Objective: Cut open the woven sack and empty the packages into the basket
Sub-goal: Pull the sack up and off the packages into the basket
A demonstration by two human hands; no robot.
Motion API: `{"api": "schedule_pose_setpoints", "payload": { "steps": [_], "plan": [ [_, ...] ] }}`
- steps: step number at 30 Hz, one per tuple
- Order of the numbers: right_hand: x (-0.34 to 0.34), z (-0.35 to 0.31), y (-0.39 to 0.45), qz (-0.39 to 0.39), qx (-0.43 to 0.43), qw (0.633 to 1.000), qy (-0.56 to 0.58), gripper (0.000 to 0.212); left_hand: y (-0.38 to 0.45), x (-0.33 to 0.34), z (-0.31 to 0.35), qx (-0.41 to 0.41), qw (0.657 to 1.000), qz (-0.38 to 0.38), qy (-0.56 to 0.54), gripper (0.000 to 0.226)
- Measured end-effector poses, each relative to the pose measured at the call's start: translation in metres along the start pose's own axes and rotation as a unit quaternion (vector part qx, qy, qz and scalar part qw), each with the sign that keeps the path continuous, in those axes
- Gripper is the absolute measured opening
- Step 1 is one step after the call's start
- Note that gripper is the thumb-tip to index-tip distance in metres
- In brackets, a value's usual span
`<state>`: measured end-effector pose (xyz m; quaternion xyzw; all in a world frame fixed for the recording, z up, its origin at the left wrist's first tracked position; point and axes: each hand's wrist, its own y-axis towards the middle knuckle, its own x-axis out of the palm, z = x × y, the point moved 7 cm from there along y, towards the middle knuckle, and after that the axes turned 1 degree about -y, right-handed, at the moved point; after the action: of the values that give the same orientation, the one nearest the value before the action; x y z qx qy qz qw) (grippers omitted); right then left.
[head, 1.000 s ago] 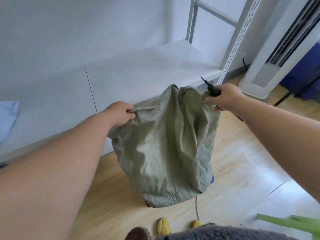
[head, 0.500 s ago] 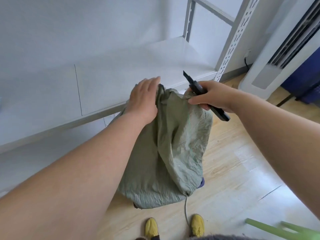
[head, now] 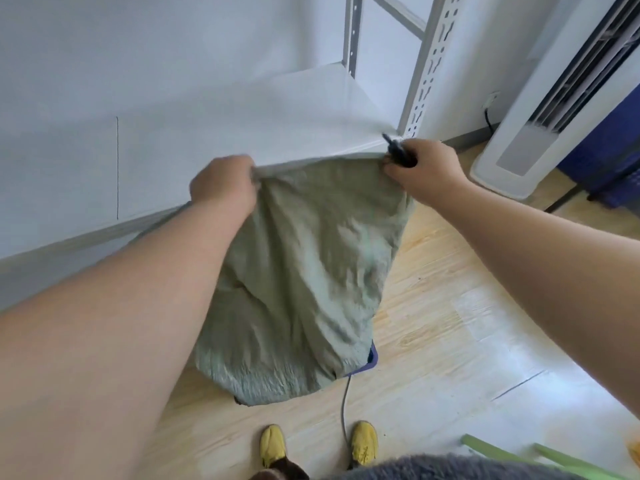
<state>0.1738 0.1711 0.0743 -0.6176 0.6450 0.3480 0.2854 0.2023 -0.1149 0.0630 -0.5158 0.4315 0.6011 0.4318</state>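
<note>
The left hand [head: 223, 187] now grips one corner of the upturned woven sack [head: 311, 271], fingers curled into the cloth, where half a second ago it lay flat with straight fingers on the bunched top. The right hand [head: 420, 168], at about two o'clock from the left, pinches the opposite corner while its fingers also stay wrapped round the black utility knife [head: 394, 148], whose tip points up and away at eleven o'clock. Between the two hands the sack's edge, bunched and folded over a moment ago, is pulled out into a taut line, and the body hangs down toward six o'clock with its mouth draped over a blue basket [head: 371, 358], of which only a sliver of rim shows at the sack's lower right. By this the cutting looks done and the step in hand is the emptying: holding the closed end high by both corners should let the packages slide out. None are visible, so how much has dropped cannot be told.
</note>
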Motion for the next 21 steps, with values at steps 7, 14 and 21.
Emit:
{"api": "schedule_pose_setpoints", "payload": {
  "steps": [7, 14, 21],
  "plan": [
    [0.053, -0.01, -0.012, -0.125, 0.002, 0.992, -0.028, 0.021, -0.039, 0.02, 0.01, 0.034, 0.997, -0.022, -0.062, 0.017],
    [0.046, -0.017, -0.015, -0.045, 0.031, 0.996, 0.071, 0.019, -0.036, -0.003, -0.009, -0.052, 0.982, 0.037, -0.179, 0.016],
    [0.084, -0.068, -0.054, -0.219, 0.003, 0.947, 0.237, 0.055, -0.044, 0.002, 0.023, 0.015, 0.916, -0.13, -0.379, 0.01]
  ]
}}
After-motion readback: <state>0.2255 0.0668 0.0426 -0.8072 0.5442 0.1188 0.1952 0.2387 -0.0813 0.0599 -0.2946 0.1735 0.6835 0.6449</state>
